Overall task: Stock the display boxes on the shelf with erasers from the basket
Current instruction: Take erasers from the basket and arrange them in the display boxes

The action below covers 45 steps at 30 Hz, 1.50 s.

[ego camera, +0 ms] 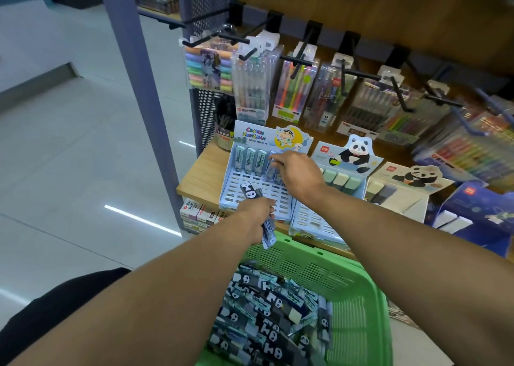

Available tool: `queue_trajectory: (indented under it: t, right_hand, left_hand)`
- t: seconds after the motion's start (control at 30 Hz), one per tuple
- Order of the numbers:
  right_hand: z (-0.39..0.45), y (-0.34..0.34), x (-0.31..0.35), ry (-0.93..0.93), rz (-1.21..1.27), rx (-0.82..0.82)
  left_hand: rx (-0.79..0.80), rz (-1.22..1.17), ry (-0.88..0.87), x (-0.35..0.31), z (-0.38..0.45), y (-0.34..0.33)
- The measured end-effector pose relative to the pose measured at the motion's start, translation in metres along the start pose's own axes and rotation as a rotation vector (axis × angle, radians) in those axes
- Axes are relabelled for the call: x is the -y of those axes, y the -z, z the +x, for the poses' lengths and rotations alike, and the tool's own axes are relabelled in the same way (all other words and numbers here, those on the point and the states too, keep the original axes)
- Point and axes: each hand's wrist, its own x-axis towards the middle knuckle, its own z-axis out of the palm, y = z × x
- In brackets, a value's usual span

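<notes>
A green basket (347, 287) in front of me holds several packaged erasers (267, 318), black-and-white panda ones and pale blue ones. On the wooden shelf stands a light blue display box (250, 190) with three erasers (250, 158) upright in its back row. My right hand (294, 170) is over that back row, fingers closed on a blue eraser (274, 168) at the fourth slot. My left hand (258, 212) hovers at the box's front edge, gripping a bunch of erasers (251, 191); a panda one sticks up and a blue one hangs below.
Two panda display boxes (345, 170) (403, 187) with pastel erasers stand to the right, then a dark blue box (478, 215). Pen packs (292, 87) hang on black hooks above. A grey shelf post (144, 81) rises at left, with tiled floor beyond.
</notes>
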Motion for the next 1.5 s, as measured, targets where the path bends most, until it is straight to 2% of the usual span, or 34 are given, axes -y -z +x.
queue_trajectory:
  t: [0.5, 0.7, 0.9, 1.07, 1.33, 1.5]
  right_hand:
    - [0.017, 0.013, 0.009, -0.107, -0.113, -0.170]
    - [0.025, 0.023, 0.015, -0.128, -0.099, -0.105]
    - [0.039, 0.035, 0.029, -0.116, -0.210, 0.005]
    - [0.043, 0.043, 0.032, -0.165, -0.295, 0.011]
    - [0.036, 0.035, 0.038, -0.034, -0.249, 0.056]
    - [0.032, 0.029, 0.035, 0.019, -0.353, 0.048]
  left_hand:
    - [-0.012, -0.006, 0.012, 0.002, 0.003, -0.002]
    - [-0.009, -0.006, 0.013, 0.003, 0.003, -0.002]
    - [-0.024, 0.021, 0.010, 0.008, 0.005, 0.000]
    - [-0.013, 0.018, -0.007, 0.011, 0.006, 0.002]
    - [-0.015, 0.059, -0.034, 0.014, 0.013, 0.000]
    - [-0.008, 0.057, -0.037, 0.015, 0.014, -0.003]
